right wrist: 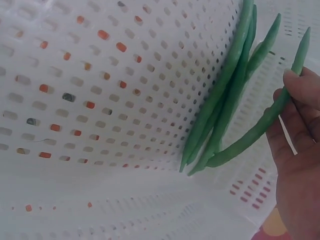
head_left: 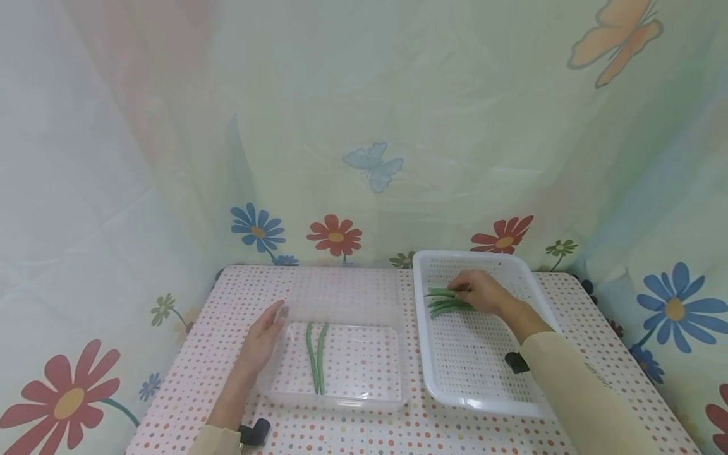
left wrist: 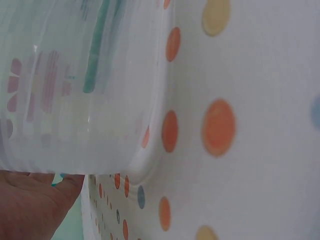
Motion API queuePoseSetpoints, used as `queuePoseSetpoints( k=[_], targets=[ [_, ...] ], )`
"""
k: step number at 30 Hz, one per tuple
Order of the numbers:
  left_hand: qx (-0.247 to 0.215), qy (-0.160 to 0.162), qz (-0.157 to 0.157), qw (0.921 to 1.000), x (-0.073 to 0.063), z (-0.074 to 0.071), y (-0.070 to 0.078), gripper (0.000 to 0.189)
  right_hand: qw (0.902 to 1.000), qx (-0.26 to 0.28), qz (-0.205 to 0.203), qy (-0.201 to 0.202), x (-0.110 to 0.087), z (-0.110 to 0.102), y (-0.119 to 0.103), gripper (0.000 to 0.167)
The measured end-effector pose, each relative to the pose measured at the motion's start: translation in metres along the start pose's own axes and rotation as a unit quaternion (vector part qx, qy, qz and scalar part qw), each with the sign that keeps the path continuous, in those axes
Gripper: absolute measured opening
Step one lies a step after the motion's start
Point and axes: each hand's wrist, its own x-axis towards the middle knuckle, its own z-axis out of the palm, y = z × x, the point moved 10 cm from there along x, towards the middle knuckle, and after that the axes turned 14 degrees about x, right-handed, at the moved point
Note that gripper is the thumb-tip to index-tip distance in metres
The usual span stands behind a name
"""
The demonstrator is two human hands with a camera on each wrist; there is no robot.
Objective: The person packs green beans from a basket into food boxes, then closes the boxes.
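My right hand [head_left: 480, 291] reaches into the white perforated basket [head_left: 430, 373] and pinches one green bean [right wrist: 260, 127] between thumb and fingers, as the right wrist view shows. Beside that bean, several more green beans [right wrist: 225, 95] lie bunched on the basket floor. On the left, a clear plastic container [head_left: 364, 400] has two green beans [head_left: 315, 363] lying lengthwise in its left half. At the container's left side is my left hand [head_left: 261, 338], its fingers extended along the wall. The left wrist view shows only part of that hand, below the container.
The container's clear lid [head_left: 347, 294] lies folded back behind it. Basket and container stand side by side on a dotted tabletop [head_left: 205, 366]. A curtain [head_left: 318, 158] printed with flowers and butterflies rises close behind and at both sides.
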Motion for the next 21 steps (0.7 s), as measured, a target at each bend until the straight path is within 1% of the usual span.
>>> queuePoseSetpoints(
  k=[6,11,18,21],
  targets=[
    [0.008,0.002,-0.002,1.0,0.0,0.001,-0.001,0.05,0.9998,0.01,-0.018,0.004,0.003,-0.001,-0.008,0.024],
    [0.014,0.002,0.004,0.9999,0.001,0.001,0.0,0.051,0.9996,0.021,-0.011,0.016,0.004,-0.004,-0.011,0.024],
    [0.019,-0.003,-0.016,0.9997,0.001,0.0,-0.001,0.052,0.9984,0.027,-0.033,0.036,0.002,-0.011,-0.02,0.023],
    [0.019,-0.003,-0.018,0.9997,0.001,0.0,-0.001,0.053,0.9976,0.035,-0.037,0.046,0.002,-0.014,-0.023,0.023]
  ],
)
